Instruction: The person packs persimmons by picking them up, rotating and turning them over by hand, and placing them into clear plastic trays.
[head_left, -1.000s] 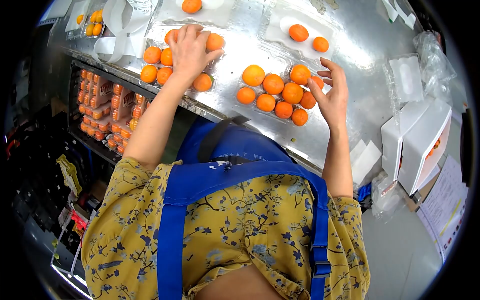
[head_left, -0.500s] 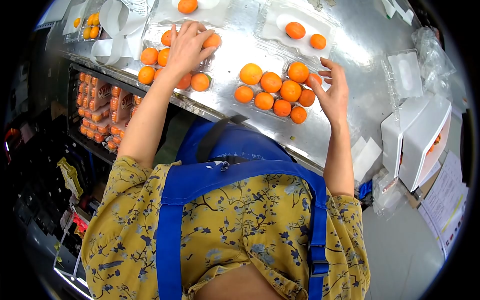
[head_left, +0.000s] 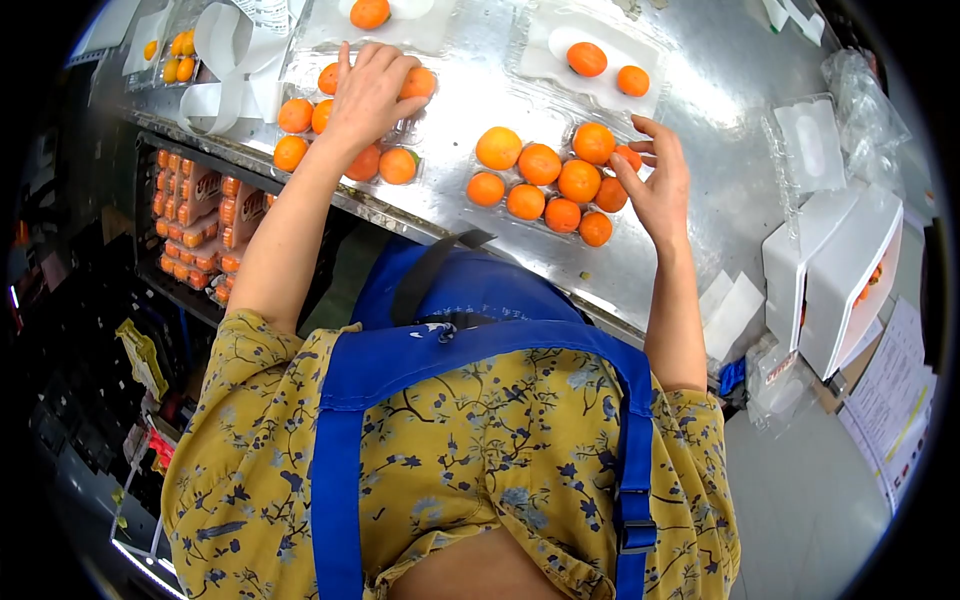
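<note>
My left hand (head_left: 368, 98) lies over a clear plastic punnet of mandarins at the upper left. One mandarin (head_left: 418, 82) sits between its thumb and index finger, and the palm hides part of the fruit below. At the right, my right hand (head_left: 658, 180) reaches the edge of a second group of mandarins (head_left: 579, 181) in a clear punnet. Its thumb and curled fingers are around a partly hidden mandarin (head_left: 628, 157), while the index finger stretches out above. Fruit with a green leaf spot (head_left: 398, 166) shows at the left punnet's front corner.
Behind are clear punnets with white liners, one holding two mandarins (head_left: 586, 59). White paper strips (head_left: 222, 60) lie at the left. A crate (head_left: 150, 245) of packed fruit stands under the metal table (head_left: 450, 130). White boxes (head_left: 835, 275) and plastic bags (head_left: 865, 100) are at the right.
The whole view has shifted very slightly. Both hands stay at the same punnets, and the mandarins keep nearly the same places.
</note>
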